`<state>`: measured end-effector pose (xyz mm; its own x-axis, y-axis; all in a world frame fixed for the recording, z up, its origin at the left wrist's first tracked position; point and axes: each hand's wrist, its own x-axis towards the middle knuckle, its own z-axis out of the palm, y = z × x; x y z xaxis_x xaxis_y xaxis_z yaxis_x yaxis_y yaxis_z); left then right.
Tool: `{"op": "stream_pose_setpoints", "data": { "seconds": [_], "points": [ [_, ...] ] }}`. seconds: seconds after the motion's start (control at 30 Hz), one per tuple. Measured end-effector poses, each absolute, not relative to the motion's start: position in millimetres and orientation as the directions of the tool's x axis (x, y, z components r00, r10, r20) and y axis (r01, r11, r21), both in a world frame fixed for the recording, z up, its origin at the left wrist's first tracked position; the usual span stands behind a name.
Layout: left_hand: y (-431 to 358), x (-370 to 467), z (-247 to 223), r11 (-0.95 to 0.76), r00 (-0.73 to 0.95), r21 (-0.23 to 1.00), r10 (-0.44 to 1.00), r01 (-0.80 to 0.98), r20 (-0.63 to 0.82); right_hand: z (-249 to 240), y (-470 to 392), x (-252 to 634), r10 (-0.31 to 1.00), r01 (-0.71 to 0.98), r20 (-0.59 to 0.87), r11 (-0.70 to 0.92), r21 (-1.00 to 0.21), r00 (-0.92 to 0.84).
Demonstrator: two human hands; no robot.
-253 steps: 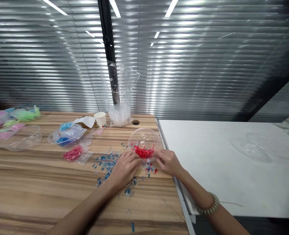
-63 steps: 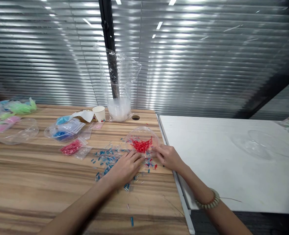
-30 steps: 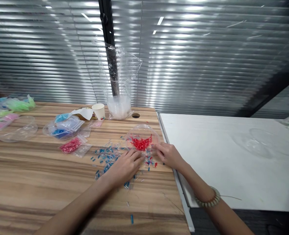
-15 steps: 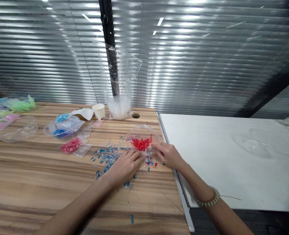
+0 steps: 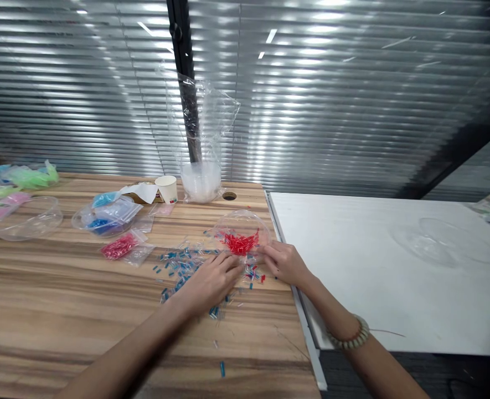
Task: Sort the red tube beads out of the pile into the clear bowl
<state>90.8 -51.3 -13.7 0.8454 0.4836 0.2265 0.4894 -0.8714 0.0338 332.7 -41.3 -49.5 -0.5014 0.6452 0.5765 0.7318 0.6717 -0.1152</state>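
Note:
A clear shallow plastic bowl [image 5: 241, 217] stands near the right edge of the wooden table, with a heap of small red tubes [image 5: 241, 243] inside. My left hand [image 5: 217, 272] is at the bowl's near side, palm down, fingers curled together over the scattered tubes. Against the bowl's right rim, my right hand [image 5: 284, 260] has its thumb and fingers pinched together. Whatever lies between the fingertips of either hand is too small or hidden to make out. Blue and clear tubes [image 5: 182, 265] are strewn left of the bowl, and a few red and blue ones [image 5: 253, 272] lie between the hands.
Farther left are a bag of pink-red tubes [image 5: 120, 246], a clear dish [image 5: 78, 221] holding bags, and another clear container [image 5: 47, 221]. Behind stand a paper cup [image 5: 168, 189] and bagged plastic bowls [image 5: 202, 182]. A white table [image 5: 352, 277] adjoins on the right, with clear lids [image 5: 444, 244].

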Motion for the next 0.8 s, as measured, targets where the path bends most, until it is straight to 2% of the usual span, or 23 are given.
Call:
{"op": "stream_pose_setpoints", "data": {
  "seconds": [0.2,0.4,0.8],
  "points": [
    [-50,90,-10,-0.879,0.842,0.04,0.468,0.476,0.27,-46,-42,332,0.618,0.717,0.625,0.685,-0.13,-0.477],
    [-47,87,-9,-0.895,0.825,0.033,0.425,0.445,0.372,-40,-44,330,0.582,0.697,0.685,0.701,-0.149,-0.439],
    [-43,86,-17,-0.897,0.748,0.021,0.38,0.441,0.544,-33,-47,327,0.492,0.67,0.749,0.737,-0.088,-0.443]
  ]
}}
